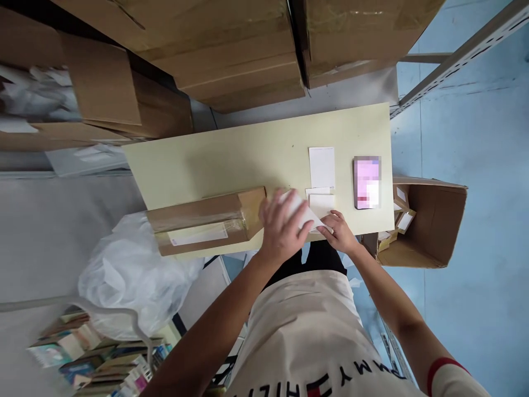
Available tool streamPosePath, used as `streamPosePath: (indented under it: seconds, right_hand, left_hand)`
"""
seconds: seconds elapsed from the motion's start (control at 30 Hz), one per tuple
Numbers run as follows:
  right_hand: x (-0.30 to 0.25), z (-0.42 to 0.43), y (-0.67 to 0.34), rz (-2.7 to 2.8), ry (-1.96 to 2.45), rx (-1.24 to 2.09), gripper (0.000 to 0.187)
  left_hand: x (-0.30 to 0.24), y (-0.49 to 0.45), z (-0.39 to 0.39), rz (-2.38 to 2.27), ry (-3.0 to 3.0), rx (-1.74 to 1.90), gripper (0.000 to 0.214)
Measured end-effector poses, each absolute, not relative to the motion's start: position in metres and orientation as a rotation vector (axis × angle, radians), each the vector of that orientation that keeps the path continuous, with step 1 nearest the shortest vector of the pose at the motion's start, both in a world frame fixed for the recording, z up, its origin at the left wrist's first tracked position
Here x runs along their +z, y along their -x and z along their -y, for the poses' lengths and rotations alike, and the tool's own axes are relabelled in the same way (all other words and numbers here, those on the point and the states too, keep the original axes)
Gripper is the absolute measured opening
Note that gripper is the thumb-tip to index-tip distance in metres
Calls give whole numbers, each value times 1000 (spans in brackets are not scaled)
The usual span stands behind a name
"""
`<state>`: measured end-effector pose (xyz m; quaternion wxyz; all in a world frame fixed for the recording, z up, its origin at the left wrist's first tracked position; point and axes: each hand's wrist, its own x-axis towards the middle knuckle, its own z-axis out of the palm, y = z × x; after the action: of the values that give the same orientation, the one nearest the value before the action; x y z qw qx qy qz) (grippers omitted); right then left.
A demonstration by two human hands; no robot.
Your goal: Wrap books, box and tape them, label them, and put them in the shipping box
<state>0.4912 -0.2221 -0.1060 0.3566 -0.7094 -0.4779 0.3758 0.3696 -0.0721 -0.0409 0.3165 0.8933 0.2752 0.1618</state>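
Observation:
My left hand (283, 223) and my right hand (339, 231) are together at the near edge of a pale yellow table (231, 160). Both are closed on a white paper sheet (303, 212) held between them, the left gripping its left side, the right pinching its right corner. A brown cardboard parcel (206, 220) with a white label lies flat just left of my left hand. Two more white slips (321, 166) lie beyond the hands, and a phone (367, 182) lies to their right.
Large cardboard boxes (231, 49) are stacked beyond the table. An open carton (425, 220) holding small labelled boxes stands on the blue floor at the right. A white plastic bag (128, 275) and a heap of books (95, 358) lie at the lower left.

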Motion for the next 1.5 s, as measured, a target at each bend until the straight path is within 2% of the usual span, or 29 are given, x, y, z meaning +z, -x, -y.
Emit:
streamPosePath:
  seconds: [0.07,0.1,0.27,0.57,0.83,1.07,1.33,1.5]
  right_hand:
    - [-106,221,-491,1288,1810,960,26]
    - [-107,220,-491,1303,1799,954,26]
    - [-112,222,-485,1242,1803,942,25]
    - [-110,225,-486,1315,1828,939,22]
    - [-105,224,-497,1232,1827,948,22]
    - [-107,219,-502,1191,1808,925,28]
    - [-99,211,-518,1148,1764,1001,28]
    - [-95,204,-514,1143,1714,1047,30]
  left_hand:
    - [-33,-378,73,-456,-2464,145,33]
    - [-31,-381,74,-382,-2486,23,30]
    - [-35,-388,77,-350,-2537,-272,35]
    - [-50,-387,72,-427,-2315,-138,30]
    - [-56,-393,57,-268,-2225,-441,35]
    - [-60,-403,44,-253,-2105,-385,38]
    - [-87,-404,22,-465,-1844,-239,25]
    - [-70,-417,19,-260,-1929,-364,31]
